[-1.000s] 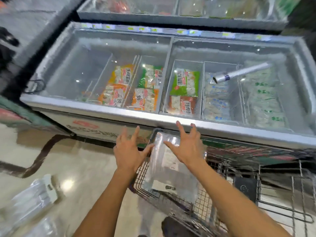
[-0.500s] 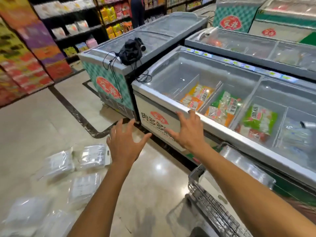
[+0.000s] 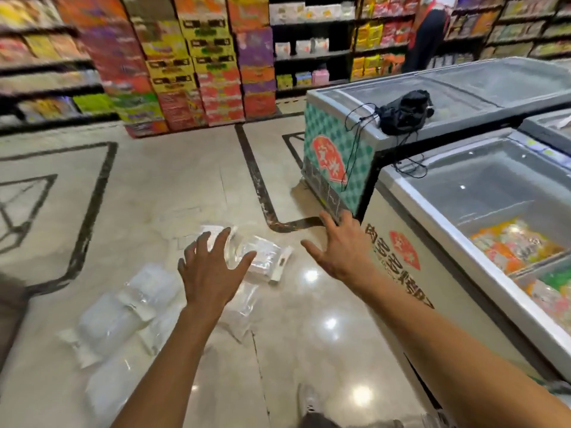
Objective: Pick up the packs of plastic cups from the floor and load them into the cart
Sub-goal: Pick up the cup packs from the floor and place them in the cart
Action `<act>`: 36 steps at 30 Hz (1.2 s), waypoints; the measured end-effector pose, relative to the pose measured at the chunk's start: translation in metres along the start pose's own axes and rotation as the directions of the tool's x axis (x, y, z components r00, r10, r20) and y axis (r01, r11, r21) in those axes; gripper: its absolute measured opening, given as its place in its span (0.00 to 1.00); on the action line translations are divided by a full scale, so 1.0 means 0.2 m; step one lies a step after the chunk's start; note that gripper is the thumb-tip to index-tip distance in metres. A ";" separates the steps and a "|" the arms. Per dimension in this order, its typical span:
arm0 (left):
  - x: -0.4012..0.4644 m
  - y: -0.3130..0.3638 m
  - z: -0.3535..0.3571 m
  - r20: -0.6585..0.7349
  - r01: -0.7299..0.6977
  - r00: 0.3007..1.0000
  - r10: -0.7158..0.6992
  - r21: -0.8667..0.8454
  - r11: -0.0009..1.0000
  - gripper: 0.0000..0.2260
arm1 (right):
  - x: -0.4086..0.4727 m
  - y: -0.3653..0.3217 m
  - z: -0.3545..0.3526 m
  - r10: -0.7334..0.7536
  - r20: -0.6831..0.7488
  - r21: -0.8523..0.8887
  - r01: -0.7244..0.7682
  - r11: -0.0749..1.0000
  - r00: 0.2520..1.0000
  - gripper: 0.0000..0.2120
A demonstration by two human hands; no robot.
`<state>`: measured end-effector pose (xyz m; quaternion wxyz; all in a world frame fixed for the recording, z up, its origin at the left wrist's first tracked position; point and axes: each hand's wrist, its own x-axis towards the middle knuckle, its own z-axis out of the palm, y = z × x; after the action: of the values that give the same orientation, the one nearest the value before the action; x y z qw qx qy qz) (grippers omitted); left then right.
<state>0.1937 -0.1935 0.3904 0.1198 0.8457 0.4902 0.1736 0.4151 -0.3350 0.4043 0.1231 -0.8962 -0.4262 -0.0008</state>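
Both hands are spread and empty: the left hand [image 3: 213, 273] above the packs of plastic cups [image 3: 262, 261], the right hand [image 3: 340, 248] nearer the freezer [image 3: 432, 273]. More packs lie on the floor [image 3: 185, 186] at near left.

- You are standing in a shop, a supermarket aisle by the look of it.
- At ten to twelve o'clock, shelves [image 3: 46, 72] run along the back, filled with coloured packets.
- At twelve o'clock, stacked cartons [image 3: 197, 63] of goods rise from the polished tiled floor [image 3: 173, 180].
- At two o'clock stands a chest freezer [image 3: 336, 162] with a green chequered side and a red logo.
- At three o'clock a second, glass-topped freezer [image 3: 482, 193] shows bagged frozen food [image 3: 516, 245] inside.
- At one o'clock, a person [image 3: 432, 29] stands by the far shelves.
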 end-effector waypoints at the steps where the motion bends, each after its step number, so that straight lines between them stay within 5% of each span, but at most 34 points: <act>1: 0.03 -0.03 0.01 -0.001 0.010 1.000 -0.010 -0.002 1.000 0.36 | 0.05 -0.03 0.02 -0.013 0.001 0.007 0.013 1.000 1.000 0.37; 11: 0.66 -0.19 0.43 0.062 0.186 0.981 -0.185 -0.014 0.982 0.34 | 0.90 -0.21 0.43 -0.191 0.124 0.132 0.175 0.976 0.974 0.33; 21: 1.24 -0.28 0.93 0.126 0.411 0.908 -0.399 -0.089 0.907 0.34 | 1.73 -0.35 0.87 -0.273 0.293 0.070 0.264 0.962 0.916 0.34; 36: 2.16 -0.68 2.54 0.365 0.635 0.729 -0.579 -0.046 0.771 0.35 | 2.93 -0.21 2.55 -0.324 0.525 0.090 0.327 0.941 0.787 0.36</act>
<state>0.4930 0.2334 -0.0472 0.3208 0.6413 0.6967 0.0211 0.7033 0.2518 -0.0185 -0.0046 -0.7744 -0.5912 0.2255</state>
